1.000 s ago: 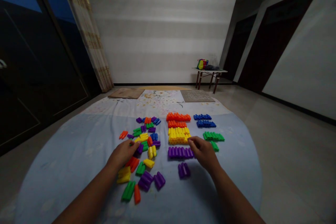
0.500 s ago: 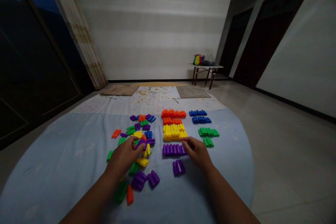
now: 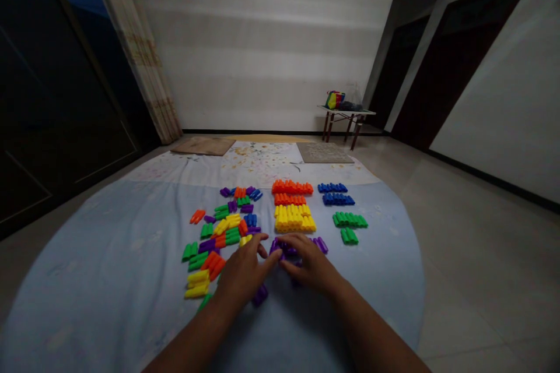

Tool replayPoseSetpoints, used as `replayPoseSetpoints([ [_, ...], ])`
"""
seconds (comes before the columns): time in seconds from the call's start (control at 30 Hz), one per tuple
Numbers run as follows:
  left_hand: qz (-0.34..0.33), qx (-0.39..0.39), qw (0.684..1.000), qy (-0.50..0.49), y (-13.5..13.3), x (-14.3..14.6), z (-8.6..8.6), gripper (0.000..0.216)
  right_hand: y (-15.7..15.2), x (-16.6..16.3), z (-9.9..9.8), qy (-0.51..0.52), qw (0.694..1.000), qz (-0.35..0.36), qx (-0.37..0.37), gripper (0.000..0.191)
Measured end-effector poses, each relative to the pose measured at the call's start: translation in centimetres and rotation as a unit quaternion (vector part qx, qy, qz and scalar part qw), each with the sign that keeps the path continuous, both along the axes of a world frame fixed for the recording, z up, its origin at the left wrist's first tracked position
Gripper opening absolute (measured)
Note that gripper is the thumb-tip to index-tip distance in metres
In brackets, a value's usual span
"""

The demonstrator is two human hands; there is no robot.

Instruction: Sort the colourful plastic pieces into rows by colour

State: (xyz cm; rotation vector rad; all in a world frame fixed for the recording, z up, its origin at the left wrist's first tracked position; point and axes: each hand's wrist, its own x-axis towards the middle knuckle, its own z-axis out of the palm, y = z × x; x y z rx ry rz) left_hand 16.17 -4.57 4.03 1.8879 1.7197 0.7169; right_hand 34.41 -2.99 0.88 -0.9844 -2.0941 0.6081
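Observation:
Both hands meet over the row of purple building blocks (image 3: 321,244), made of joined plastic tubes with rounded ends. My left hand (image 3: 245,265) closes its thumb and fingers at a purple block (image 3: 275,246) by the row's left end. From the other side, my right hand (image 3: 310,265) curls its fingers and thumb around the same spot, hiding much of the row. Another purple block (image 3: 259,295) lies partly under my left hand. Beyond the hands lie stacked yellow blocks (image 3: 294,219) and rows of orange blocks (image 3: 292,187).
Mixed coloured blocks (image 3: 227,224) lie scattered on the left of the cloth-covered round table (image 3: 109,245). Blue blocks (image 3: 338,199) and green blocks (image 3: 350,220) sit in groups on the right. Two flat boards (image 3: 324,152) rest at the far edge. A small table (image 3: 345,110) stands behind.
My left hand has moved right with a purple block, from the scattered pile to the purple row. My right hand has shifted left, in from the row's right end.

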Motion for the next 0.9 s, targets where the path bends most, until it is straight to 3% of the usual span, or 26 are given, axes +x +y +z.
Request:
replayPoseSetpoints([
  [0.17, 0.109, 0.049, 0.992, -0.041, 1.0, -4.9, 0.1, 0.048, -0.5, 3.6, 1.6, -0.023, 0.999, -0.048, -0.008, 0.051],
  [0.3, 0.224, 0.089, 0.969, -0.059, 2.4, -10.8, -1.4, 0.045, -1.3, 6.7, 1.6, -0.077, 0.994, -0.047, -0.066, 0.056],
  [0.4, 0.282, 0.109, 0.949, -0.094, 3.1, -13.7, -3.0, 0.042, -2.0, 7.6, 0.9, -0.104, 0.988, -0.036, -0.109, 0.052],
  [0.63, 0.321, 0.132, 0.928, -0.137, 3.3, -14.2, -5.1, 0.034, -2.6, 7.2, 0.1, -0.134, 0.982, -0.010, -0.136, 0.046],
  [0.9, 0.325, 0.174, 0.912, -0.181, 2.8, -14.3, -5.5, 0.033, -2.1, 7.2, -1.2, -0.146, 0.978, -0.026, -0.149, 0.046],
])
